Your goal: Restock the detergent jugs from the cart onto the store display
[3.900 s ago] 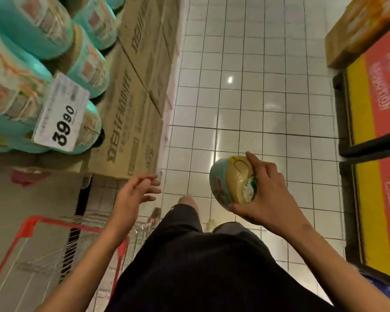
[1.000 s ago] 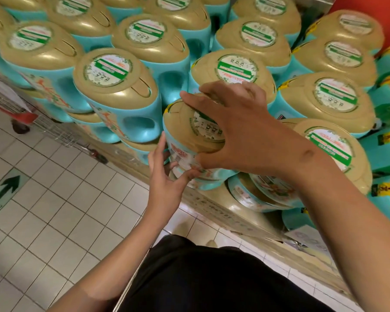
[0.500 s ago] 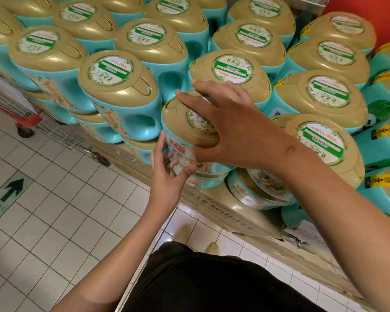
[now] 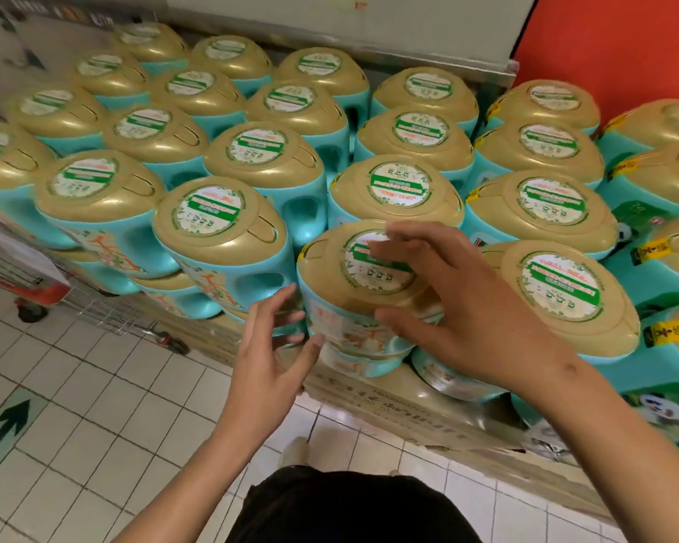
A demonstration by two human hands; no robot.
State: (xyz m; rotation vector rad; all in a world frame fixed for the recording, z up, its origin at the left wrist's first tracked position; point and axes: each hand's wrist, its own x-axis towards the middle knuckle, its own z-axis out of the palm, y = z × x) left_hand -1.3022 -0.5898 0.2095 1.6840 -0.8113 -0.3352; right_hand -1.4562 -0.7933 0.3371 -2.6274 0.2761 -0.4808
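A teal detergent jug with a gold cap (image 4: 330, 268) stands in the front row of the display, between other jugs of the same kind (image 4: 259, 150). My right hand (image 4: 467, 319) hovers over its cap with the fingers spread and loosely bent, thumb in front of the jug's upper wall. My left hand (image 4: 267, 358) is open beside the jug's left side, its thumb tip close to or just touching the label. Neither hand grips the jug. The red-framed wire cart (image 4: 44, 291) is at the left edge, mostly hidden.
The jugs stand in several rows on cardboard boxes (image 4: 389, 409). A red wall (image 4: 604, 45) rises at the back right. White tiled floor with a green arrow sign (image 4: 4, 429) lies at the lower left.
The jug carried in my right hand now stands in the front row. Both hands have loosened and drawn back from it, fingers spreading.
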